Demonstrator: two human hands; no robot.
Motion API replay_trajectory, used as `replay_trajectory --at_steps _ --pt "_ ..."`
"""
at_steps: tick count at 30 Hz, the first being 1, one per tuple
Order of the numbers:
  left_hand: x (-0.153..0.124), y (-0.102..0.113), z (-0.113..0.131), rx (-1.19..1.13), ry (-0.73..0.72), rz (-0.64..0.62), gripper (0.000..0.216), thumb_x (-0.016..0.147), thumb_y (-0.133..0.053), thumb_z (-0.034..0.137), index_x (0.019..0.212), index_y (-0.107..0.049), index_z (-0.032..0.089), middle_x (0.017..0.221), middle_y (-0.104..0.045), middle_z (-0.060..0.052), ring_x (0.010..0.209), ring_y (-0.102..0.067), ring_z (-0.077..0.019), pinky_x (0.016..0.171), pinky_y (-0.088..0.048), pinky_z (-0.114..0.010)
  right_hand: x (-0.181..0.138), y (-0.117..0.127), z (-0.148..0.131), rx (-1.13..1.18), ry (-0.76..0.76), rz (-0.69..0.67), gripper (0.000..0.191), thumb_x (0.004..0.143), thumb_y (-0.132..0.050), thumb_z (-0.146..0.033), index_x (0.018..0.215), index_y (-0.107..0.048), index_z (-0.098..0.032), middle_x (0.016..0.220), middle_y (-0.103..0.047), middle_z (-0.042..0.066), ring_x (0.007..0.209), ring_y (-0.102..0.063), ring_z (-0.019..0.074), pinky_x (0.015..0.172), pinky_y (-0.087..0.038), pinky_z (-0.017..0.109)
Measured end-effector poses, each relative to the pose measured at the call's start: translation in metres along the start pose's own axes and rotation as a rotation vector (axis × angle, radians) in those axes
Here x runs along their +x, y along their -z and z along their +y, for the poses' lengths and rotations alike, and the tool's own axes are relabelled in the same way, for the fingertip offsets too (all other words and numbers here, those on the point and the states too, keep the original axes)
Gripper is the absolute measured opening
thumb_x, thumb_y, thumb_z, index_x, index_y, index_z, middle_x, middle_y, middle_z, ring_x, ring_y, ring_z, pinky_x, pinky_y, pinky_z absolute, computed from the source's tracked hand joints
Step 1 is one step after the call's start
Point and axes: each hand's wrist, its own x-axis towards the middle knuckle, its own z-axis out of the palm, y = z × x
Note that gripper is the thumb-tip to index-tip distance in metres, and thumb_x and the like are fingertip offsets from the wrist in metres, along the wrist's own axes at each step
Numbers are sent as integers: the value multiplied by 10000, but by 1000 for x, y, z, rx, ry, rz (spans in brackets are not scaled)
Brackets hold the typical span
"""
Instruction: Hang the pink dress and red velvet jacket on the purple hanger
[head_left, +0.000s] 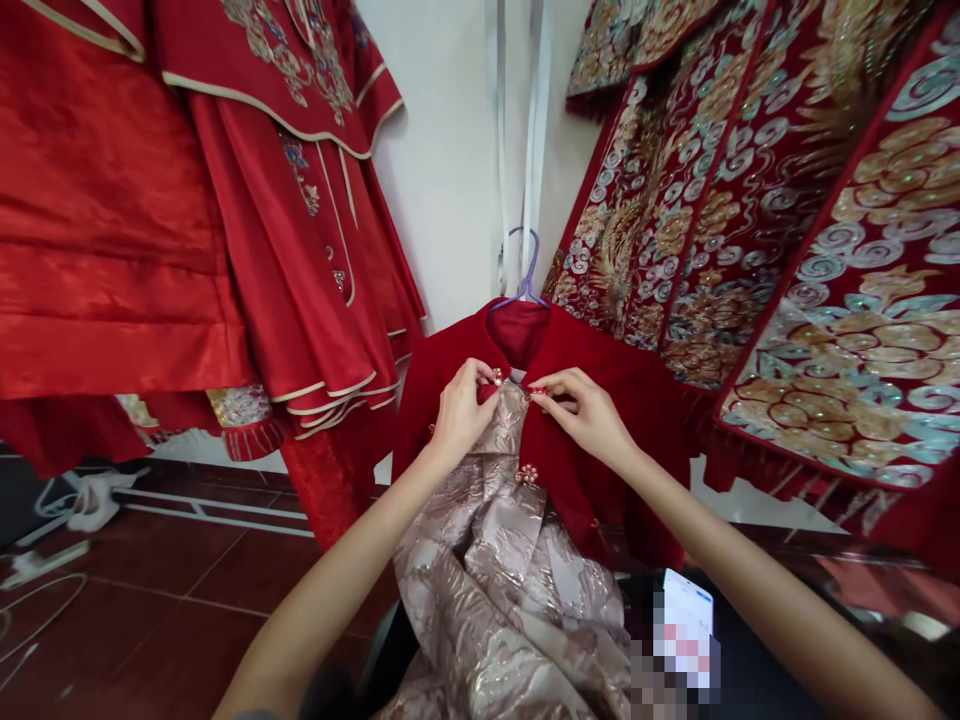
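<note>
1. The left hand [463, 408] pinched one front edge of the red jacket [622, 405], fingertips closed beside a beaded clasp [497, 377].
2. The right hand [587, 408] pinched the opposite edge near the collar.
3. The jacket hung, fronts parted, on a purple hanger [533, 262] over a shimmering dress [510, 560].
4. A lit phone [688, 620] lay near the right forearm.
5. Red garments [292, 250] hung to either side.

I watch through one head camera: it looks forward and down over both forearms [349, 565], near to left hand [465, 412] and right hand [592, 415], with pale wall [435, 130] farther behind.
</note>
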Motion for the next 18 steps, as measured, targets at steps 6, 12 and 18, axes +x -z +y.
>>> replay_trajectory --at_steps 6,12,18 --pt "-1 -5 4 -32 -35 -40 100 808 -566 174 901 -554 211 949 -667 -24 895 -626 -167 823 -456 -290 7 -7 -2 37 10 28 203 815 -623 -374 952 -675 -232 963 -658 48 839 -646 174 747 -581 322" --pt "4 -2 3 -63 -1 -75 92 810 -561 191 898 -558 217 928 -677 -15 837 -637 -164 794 -468 -287 16 -13 -8 -12 49 66 187 838 -583 -342 972 -665 -241 965 -691 37 853 -664 180 744 -587 336" --pt "10 1 4 -36 -18 -122 125 792 -552 154 899 -578 213 933 -684 -14 875 -643 -171 830 -465 -295 17 -14 -11 -114 145 36 155 864 -530 -287 948 -655 -253 963 -678 34 857 -659 186 737 -589 340"
